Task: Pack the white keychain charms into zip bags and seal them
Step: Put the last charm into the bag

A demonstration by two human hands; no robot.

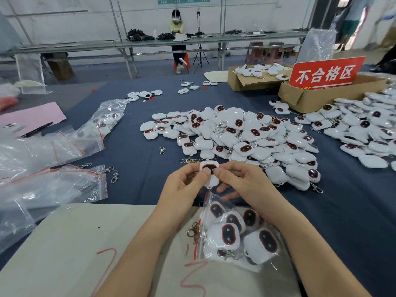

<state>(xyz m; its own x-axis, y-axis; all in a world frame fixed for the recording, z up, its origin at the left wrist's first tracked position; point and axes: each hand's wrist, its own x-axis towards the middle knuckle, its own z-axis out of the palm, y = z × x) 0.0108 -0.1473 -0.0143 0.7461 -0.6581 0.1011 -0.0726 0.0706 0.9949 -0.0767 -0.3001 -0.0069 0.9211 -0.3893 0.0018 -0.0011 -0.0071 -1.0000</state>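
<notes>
Pinched at frame center between left hand (186, 186) and right hand (243, 183), fingers curled: 1 white keychain charm (209, 164). Directly below, zip bag (214, 199) holding 5 visible charms. Behind, loose charm pile (246, 133); upper right, cardboard box (236, 81) with more.

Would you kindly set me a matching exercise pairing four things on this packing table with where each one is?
1 raised keychain charm
2 filled zip bag
3 red sign
4 pink sheet

A in a cardboard box
B far left of table
C on the beige mat
D pinched between left hand and right hand

Pairs: 1-D, 2-C, 3-A, 4-B
</notes>
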